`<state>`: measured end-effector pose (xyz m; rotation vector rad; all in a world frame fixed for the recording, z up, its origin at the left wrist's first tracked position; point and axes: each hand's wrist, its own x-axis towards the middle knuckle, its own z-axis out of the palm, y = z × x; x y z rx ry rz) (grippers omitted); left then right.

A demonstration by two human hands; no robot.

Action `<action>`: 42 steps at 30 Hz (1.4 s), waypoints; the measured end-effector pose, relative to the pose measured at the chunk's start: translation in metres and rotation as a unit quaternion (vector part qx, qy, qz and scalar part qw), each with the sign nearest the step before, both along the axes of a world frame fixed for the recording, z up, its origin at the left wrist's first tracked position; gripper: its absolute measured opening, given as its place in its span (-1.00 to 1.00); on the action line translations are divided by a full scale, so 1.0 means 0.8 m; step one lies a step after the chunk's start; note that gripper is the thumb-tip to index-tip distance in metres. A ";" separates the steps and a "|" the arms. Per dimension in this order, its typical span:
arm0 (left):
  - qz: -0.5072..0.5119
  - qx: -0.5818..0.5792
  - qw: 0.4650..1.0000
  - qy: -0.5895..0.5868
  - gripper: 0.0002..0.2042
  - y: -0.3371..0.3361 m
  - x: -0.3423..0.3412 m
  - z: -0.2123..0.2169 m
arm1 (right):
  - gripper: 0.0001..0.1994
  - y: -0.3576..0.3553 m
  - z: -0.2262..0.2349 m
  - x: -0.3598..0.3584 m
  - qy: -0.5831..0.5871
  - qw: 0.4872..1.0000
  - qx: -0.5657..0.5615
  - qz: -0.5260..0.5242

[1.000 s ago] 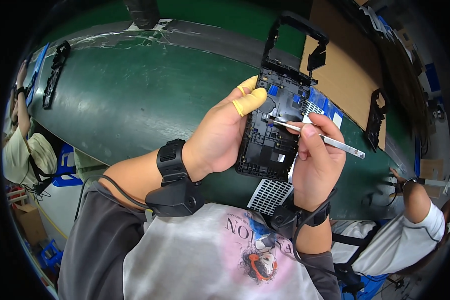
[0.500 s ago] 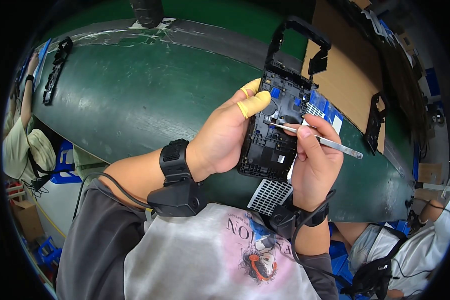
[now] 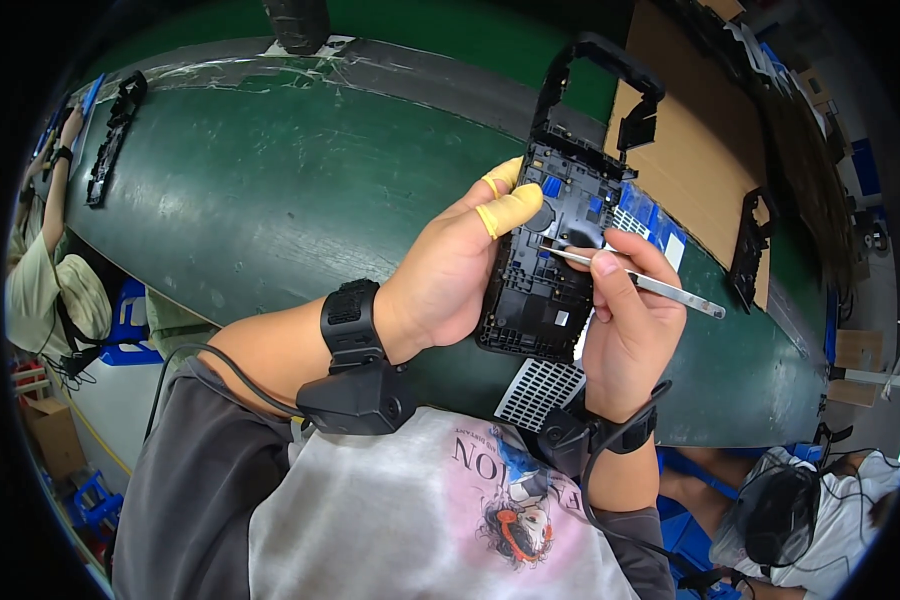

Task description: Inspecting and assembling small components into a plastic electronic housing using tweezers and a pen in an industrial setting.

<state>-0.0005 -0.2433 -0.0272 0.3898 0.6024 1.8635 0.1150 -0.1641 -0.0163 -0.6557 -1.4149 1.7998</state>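
A black plastic frame (image 3: 570,212) is held up above the counter (image 3: 270,190), its open loop pointed away from the body and its ribbed end toward it. On its inner face, 2 blue patches and 1 small white square (image 3: 562,319) are seen. The frame is grasped along its left side by the left grip (image 3: 440,265), a hand on which 2 yellow finger covers (image 3: 510,211) are worn; the covered thumb is laid over the frame's edge. A pair of metal tweezers (image 3: 688,297) is pinched between thumb and fingers in the right grip (image 3: 635,325), and its tip is directed at the frame's middle; whether contact is made cannot be told. Black wrist straps with boxes (image 3: 355,398) are worn on both forearms. Below the frame, a white grid sheet (image 3: 540,393) is partly covered by the right wrist. Beyond the right grip, a cardboard sheet (image 3: 685,165) is spread, with another black frame (image 3: 750,250) placed at its edge. A long black part (image 3: 117,140) is set at the counter's far left, near a co-worker's arm (image 3: 54,200). At the lower right, a white shirt (image 3: 850,515) is worn by another person.
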 end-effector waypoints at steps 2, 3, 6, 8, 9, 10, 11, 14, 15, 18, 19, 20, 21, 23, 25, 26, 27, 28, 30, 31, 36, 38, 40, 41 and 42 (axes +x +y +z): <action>-0.006 -0.004 1.000 0.002 -0.62 -0.001 -0.001 0.000 | -0.77 0.000 -0.001 0.000 -0.003 1.000 0.004 0.000; -0.005 -0.004 1.000 0.003 -0.62 -0.001 -0.002 0.000 | -0.77 0.000 -0.001 0.000 0.009 1.000 -0.005 -0.008; -0.005 0.007 1.000 -0.024 -0.62 0.001 -0.003 -0.001 | -0.78 0.006 -0.001 0.007 0.035 0.999 -0.027 -0.015; -0.008 -0.034 0.999 0.001 -0.57 0.001 -0.002 -0.001 | -0.78 0.017 0.000 0.018 0.051 0.998 -0.039 -0.020; -0.012 -0.042 0.999 -0.025 -0.50 0.002 -0.003 0.003 | -0.78 0.023 0.002 0.025 0.055 0.997 -0.027 -0.050; -0.020 -0.039 0.999 -0.020 -0.50 0.004 -0.004 0.002 | -0.78 0.030 0.004 0.032 0.059 0.995 -0.014 -0.082; -0.019 -0.047 0.999 0.008 -0.51 0.007 -0.004 -0.004 | -0.79 0.036 0.005 0.041 0.072 0.992 -0.020 -0.099; -0.015 -0.079 0.996 0.037 -0.55 0.017 -0.010 -0.012 | -0.81 0.062 -0.008 0.081 0.053 0.990 -0.022 -0.130; -0.050 -0.092 0.994 0.025 -0.58 0.020 -0.025 -0.015 | -0.82 0.073 -0.020 0.097 0.048 0.992 -0.037 -0.112; -0.076 -0.205 0.976 0.017 -0.68 0.062 -0.074 0.014 | -0.83 0.088 -0.039 0.139 0.041 0.984 -0.096 -0.142; -0.049 -0.194 0.979 0.041 -0.68 0.084 -0.099 0.017 | -0.83 0.089 -0.044 0.147 0.032 0.981 -0.101 -0.164; -0.018 -0.181 0.981 0.064 -0.68 0.108 -0.129 0.017 | -0.83 0.089 -0.050 0.155 0.039 0.980 -0.096 -0.171; -0.022 -0.189 0.977 0.096 -0.69 0.131 -0.173 0.012 | -0.84 0.089 -0.057 0.159 0.045 0.978 -0.106 -0.172; 0.088 -0.267 0.935 0.214 -0.68 0.170 -0.203 0.019 | -0.86 0.089 -0.069 0.171 0.051 0.973 -0.124 -0.189; 0.261 -0.330 0.815 0.398 -0.59 0.204 -0.227 0.014 | -0.86 0.088 -0.074 0.178 0.079 0.969 -0.124 -0.199; 0.315 -0.329 0.741 0.494 -0.53 0.220 -0.260 -0.011 | -0.86 0.088 -0.076 0.178 0.097 0.967 -0.127 -0.201; 0.389 -0.296 0.696 0.527 -0.46 0.243 -0.275 -0.035 | -0.87 0.086 -0.073 0.177 0.110 0.966 -0.135 -0.190; 0.389 -0.257 0.673 0.575 -0.48 0.270 -0.225 -0.030 | -0.87 0.087 -0.075 0.182 0.117 0.960 -0.138 -0.214; 0.340 -0.178 0.645 0.660 -0.65 0.298 -0.128 -0.010 | -0.87 0.091 -0.075 0.184 0.109 0.966 -0.125 -0.200; 0.339 -0.147 0.601 0.709 -0.72 0.309 -0.074 -0.003 | -0.87 0.094 -0.079 0.185 0.108 0.970 -0.123 -0.182; 0.037 -0.188 0.567 0.801 -0.59 0.384 0.109 0.007 | -0.87 0.097 -0.079 0.182 0.105 0.973 -0.116 -0.169; 0.009 -0.195 0.582 0.789 -0.48 0.412 0.139 -0.002 | -0.88 0.096 -0.076 0.178 0.091 0.977 -0.108 -0.162; -0.037 -0.219 0.591 0.776 -0.46 0.429 0.154 -0.013 | -0.88 0.095 -0.077 0.175 0.091 0.978 -0.098 -0.158; -0.015 -0.226 0.593 0.773 -0.54 0.432 0.159 -0.020 | -0.88 0.095 -0.077 0.173 0.088 0.978 -0.099 -0.160; -0.014 -0.224 0.593 0.773 -0.54 0.434 0.158 -0.023 | -0.89 0.095 -0.077 0.172 0.087 0.978 -0.100 -0.162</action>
